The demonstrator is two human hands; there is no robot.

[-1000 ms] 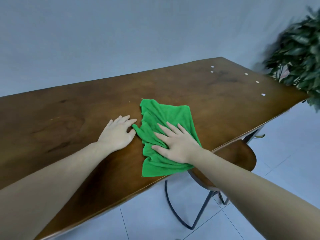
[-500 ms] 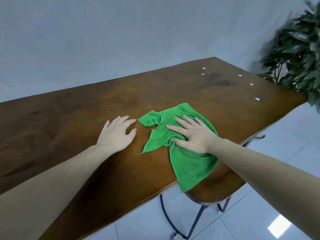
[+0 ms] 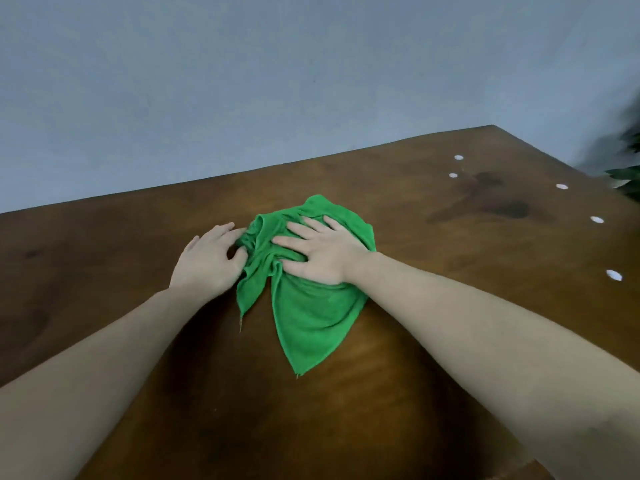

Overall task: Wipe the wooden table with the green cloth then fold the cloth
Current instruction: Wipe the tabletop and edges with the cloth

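Near the middle of the wooden worktop [image 3: 398, 209], toward its far edge, a bunched green cloth [image 3: 311, 306], one pointed corner trailing back toward the near edge. Pressed flat on the cloth's crumpled far part, the right hand [image 3: 322, 252], grip wide, fingers spread and straight. Just beside it on the bare wood, the left hand [image 3: 209, 259], grip wide too, fingertips [image 3: 239, 233] touching the cloth's left folds, thumb loosely bent against them. Toward the far right corner, a dark stain [image 3: 491, 202] ringed by small white dots [image 3: 458, 157]. Past the right edge, blurred green leaves [image 3: 628, 174].
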